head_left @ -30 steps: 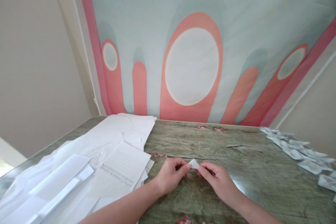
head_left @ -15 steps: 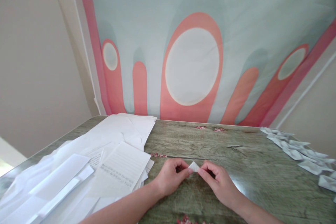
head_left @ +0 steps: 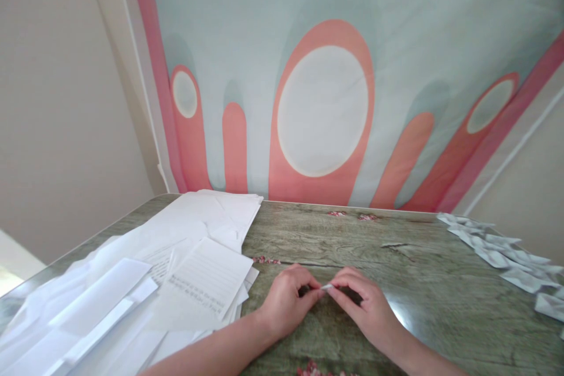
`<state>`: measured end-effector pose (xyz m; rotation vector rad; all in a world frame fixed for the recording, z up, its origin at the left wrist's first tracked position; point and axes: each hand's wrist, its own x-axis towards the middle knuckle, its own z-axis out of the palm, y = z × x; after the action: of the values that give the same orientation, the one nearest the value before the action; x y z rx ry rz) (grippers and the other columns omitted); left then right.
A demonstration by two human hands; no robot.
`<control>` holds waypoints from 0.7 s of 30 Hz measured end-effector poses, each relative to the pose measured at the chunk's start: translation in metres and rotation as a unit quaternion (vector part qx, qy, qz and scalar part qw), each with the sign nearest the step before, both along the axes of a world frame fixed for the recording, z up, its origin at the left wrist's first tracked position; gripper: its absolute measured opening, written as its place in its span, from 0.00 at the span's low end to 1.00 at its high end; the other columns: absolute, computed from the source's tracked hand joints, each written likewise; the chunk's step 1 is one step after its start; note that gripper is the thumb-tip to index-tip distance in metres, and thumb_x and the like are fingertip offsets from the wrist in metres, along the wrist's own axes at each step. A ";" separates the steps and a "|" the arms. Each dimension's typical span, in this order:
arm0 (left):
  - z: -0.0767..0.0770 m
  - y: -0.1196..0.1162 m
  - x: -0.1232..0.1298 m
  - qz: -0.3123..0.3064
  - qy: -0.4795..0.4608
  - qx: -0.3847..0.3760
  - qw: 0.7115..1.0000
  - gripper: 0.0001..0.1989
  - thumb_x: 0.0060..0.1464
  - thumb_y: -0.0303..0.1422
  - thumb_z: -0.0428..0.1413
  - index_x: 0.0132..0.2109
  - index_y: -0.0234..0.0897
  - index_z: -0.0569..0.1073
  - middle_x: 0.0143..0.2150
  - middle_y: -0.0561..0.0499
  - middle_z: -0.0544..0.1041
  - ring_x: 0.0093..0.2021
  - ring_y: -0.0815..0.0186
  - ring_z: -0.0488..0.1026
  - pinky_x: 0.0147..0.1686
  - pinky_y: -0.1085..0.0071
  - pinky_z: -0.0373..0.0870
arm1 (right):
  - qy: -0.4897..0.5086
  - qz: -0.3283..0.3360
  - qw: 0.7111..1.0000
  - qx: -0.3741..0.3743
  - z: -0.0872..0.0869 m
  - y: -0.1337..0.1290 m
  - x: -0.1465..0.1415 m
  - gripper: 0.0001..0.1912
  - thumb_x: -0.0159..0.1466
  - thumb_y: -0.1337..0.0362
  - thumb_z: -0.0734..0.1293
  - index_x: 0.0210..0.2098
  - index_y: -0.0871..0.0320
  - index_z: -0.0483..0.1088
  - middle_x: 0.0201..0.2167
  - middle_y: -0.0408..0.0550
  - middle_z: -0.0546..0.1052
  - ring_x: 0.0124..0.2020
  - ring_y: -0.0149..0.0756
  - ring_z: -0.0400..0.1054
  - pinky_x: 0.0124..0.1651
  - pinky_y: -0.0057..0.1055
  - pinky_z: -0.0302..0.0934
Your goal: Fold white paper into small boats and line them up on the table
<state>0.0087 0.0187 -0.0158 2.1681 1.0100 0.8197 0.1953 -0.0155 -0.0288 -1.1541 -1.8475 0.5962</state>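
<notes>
Between my two hands is a small folded piece of white paper (head_left: 326, 287), seen nearly edge-on as a thin sliver. My left hand (head_left: 291, 298) pinches its left end between thumb and forefinger. From the other side, my right hand (head_left: 360, 299) grips the right end in the same way. Most of the paper is hidden by the fingertips. Both hands are held over the wood-grain table (head_left: 308, 241), near its front middle.
A broad heap of white paper sheets (head_left: 220, 211) covers the left of the table, with a lined, written sheet (head_left: 211, 276) on top. Several folded paper pieces (head_left: 493, 255) lie in rows along the right edge. A printed wall hanging (head_left: 247, 23) rises behind the table.
The folded paper has tipped from showing a pointed triangular face to nearly edge-on. Both hands keep their pinch and have shifted only slightly.
</notes>
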 end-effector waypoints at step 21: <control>0.003 -0.003 0.002 -0.011 0.055 0.046 0.997 0.05 0.52 0.32 0.57 0.30 0.37 0.75 0.26 0.52 0.74 0.32 0.66 0.68 0.35 0.72 0.61 | -0.021 -0.011 1.000 0.013 0.008 -0.006 -0.004 0.11 0.65 0.61 0.60 0.29 0.56 0.67 0.28 0.46 0.70 0.34 0.36 0.64 0.38 0.33 0.58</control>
<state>0.0107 0.0160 -0.0128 2.3202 1.0182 0.7565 0.1916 -0.0215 -0.0206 -1.1765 -1.8693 0.5388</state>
